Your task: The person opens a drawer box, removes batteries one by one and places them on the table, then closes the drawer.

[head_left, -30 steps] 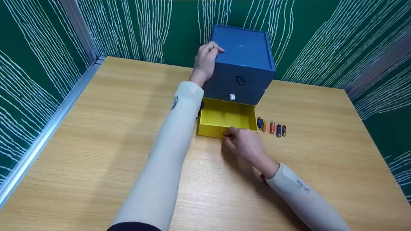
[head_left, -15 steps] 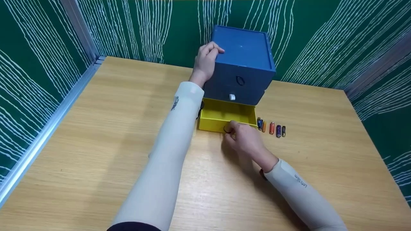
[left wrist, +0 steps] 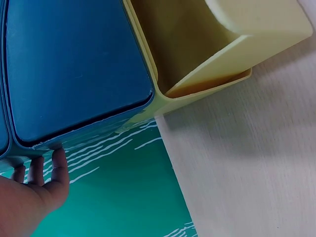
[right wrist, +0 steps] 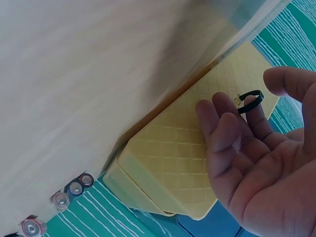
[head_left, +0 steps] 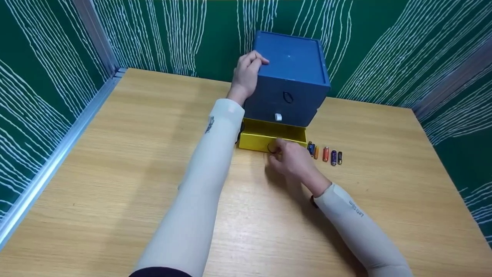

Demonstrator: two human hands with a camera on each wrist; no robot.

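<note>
A blue drawer unit (head_left: 290, 57) stands at the back of the table, its bottom yellow drawer (head_left: 255, 141) partly pulled out. My left hand (head_left: 246, 73) rests on the unit's top left edge; in the left wrist view its fingers (left wrist: 60, 173) touch the blue side. At the drawer front, my right hand (head_left: 294, 157) presses with its fingertips. In the right wrist view a black loop handle (right wrist: 253, 102) lies around one finger, and the thumb (right wrist: 289, 81) stands apart. The visible part of the drawer's inside (head_left: 276, 130) shows bare yellow.
Several small batteries (head_left: 325, 154) lie in a row on the wooden table (head_left: 153, 154), right of the drawer. The unit's upper front has another black loop (head_left: 288, 97) and a white knob (head_left: 278, 117). Green walls with white lines (head_left: 184, 34) stand behind and at both sides.
The yellow drawer has slid further into the unit, away from me, with my right hand moving along at its front. My left hand stays on the unit. The batteries lie as before.
</note>
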